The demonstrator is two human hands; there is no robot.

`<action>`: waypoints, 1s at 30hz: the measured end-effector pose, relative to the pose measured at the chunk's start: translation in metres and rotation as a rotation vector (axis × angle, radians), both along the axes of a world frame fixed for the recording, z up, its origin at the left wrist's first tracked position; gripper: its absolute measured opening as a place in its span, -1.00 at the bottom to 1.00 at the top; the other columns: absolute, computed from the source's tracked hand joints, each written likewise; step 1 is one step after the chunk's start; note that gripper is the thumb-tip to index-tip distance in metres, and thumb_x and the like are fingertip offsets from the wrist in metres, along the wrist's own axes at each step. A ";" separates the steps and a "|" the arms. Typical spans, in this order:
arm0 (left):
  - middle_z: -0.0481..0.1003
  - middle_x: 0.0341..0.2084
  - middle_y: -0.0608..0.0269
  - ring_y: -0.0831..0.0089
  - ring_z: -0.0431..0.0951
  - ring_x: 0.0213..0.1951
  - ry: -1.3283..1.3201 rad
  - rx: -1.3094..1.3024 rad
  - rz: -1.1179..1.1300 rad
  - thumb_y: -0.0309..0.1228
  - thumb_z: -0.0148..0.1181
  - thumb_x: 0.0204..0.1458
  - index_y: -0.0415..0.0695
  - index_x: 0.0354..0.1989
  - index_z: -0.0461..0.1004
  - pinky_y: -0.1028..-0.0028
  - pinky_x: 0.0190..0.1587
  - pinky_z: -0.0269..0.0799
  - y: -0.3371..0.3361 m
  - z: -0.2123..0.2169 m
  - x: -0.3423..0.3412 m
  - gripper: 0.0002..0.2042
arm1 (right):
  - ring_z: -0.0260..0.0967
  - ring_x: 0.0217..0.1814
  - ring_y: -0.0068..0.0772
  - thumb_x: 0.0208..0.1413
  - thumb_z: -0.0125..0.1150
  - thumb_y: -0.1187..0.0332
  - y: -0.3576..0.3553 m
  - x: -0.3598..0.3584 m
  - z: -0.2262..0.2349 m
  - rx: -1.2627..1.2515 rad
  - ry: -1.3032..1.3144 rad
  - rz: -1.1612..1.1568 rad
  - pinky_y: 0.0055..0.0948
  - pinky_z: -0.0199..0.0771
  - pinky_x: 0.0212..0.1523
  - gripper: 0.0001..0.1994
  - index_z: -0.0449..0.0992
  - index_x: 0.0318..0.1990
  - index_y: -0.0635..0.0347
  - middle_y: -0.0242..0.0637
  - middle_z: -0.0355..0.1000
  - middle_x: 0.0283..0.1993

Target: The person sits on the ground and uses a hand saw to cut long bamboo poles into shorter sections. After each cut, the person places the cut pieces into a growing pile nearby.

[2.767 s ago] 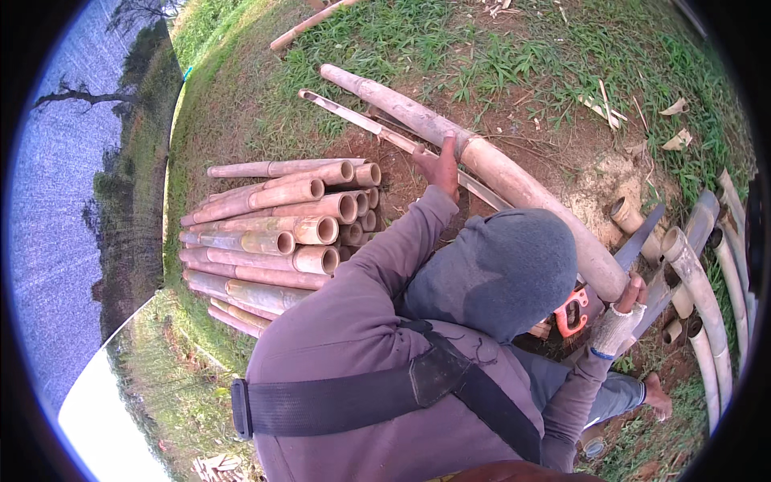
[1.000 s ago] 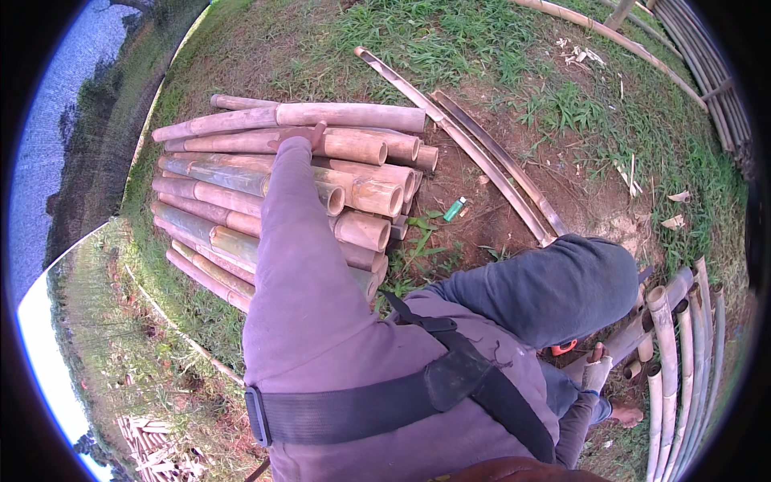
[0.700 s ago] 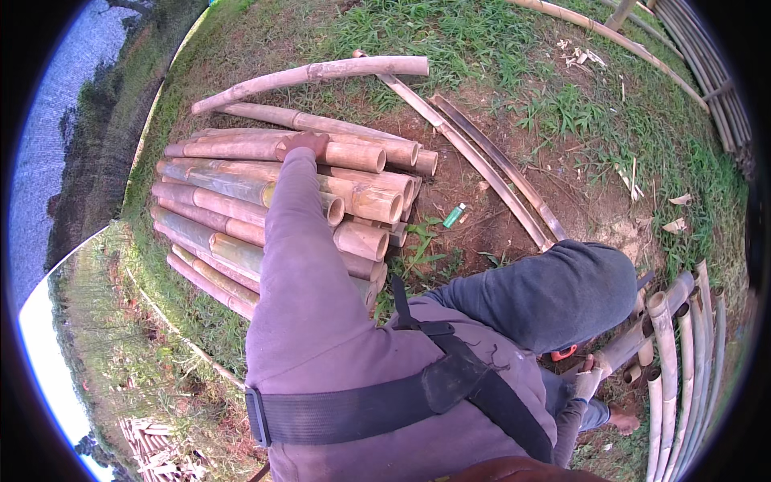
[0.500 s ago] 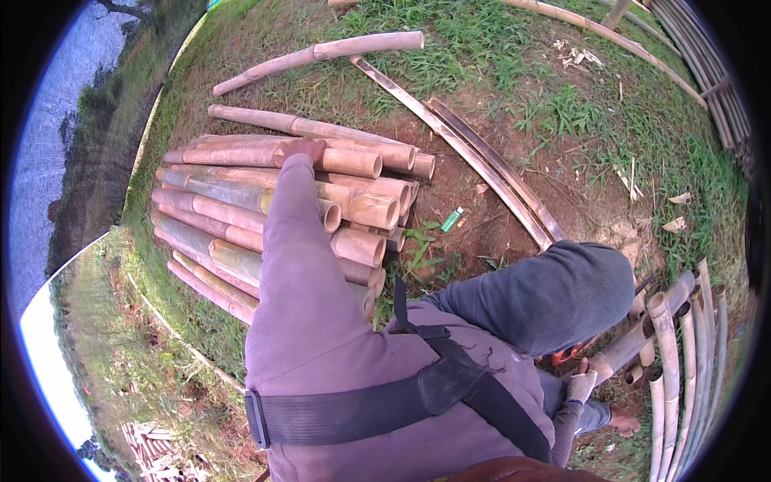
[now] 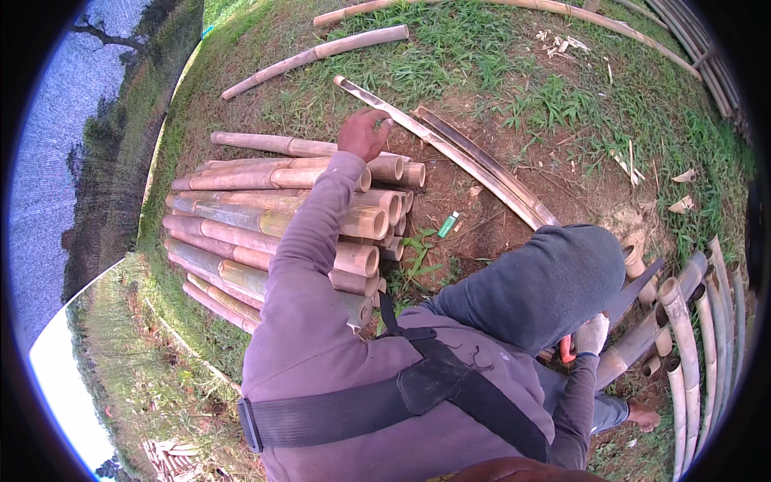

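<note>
My left hand [image 5: 365,135], bare, is over the right end of a bamboo pole pile [image 5: 277,221]. Its fingers are loosely bent and apart, holding nothing I can see. Just beyond the fingertips lies a split bamboo length [image 5: 438,143], its hollow side showing. On the right, my gloved right hand [image 5: 593,335] is closed on a saw [image 5: 634,291] beside my bent knee [image 5: 534,293]. The saw has an orange-red handle, partly hidden by the hand and knee, and a grey blade angled up beside a thick bamboo pole [image 5: 630,349].
A small green lighter-like object [image 5: 448,224] lies on the soil beside the pile. Single bamboo poles [image 5: 317,56] rest on the grass farther out. More cut bamboo [image 5: 692,353] leans at the right, near my bare foot [image 5: 642,414]. Wood chips [image 5: 562,44] are scattered about.
My left hand has let go of a pole on the pile and moved up and right. My right hand has risen from beside the thick bamboo to the saw, whose blade now shows.
</note>
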State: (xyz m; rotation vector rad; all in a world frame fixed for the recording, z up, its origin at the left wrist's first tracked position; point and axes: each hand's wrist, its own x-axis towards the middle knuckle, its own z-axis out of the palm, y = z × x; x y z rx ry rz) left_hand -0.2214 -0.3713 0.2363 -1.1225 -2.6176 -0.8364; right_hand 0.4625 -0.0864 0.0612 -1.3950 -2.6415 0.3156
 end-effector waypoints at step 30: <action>0.24 -0.54 0.35 0.42 0.36 -0.57 -1.538 0.893 0.841 0.19 0.10 0.39 -0.05 -0.11 0.37 0.30 -0.51 0.43 0.244 -0.226 0.168 -0.52 | 0.62 -0.13 0.22 0.00 0.50 0.41 0.044 -0.067 -0.018 -0.464 0.071 0.029 0.08 0.57 -0.17 -0.62 0.50 -0.04 0.22 0.01 0.62 -0.22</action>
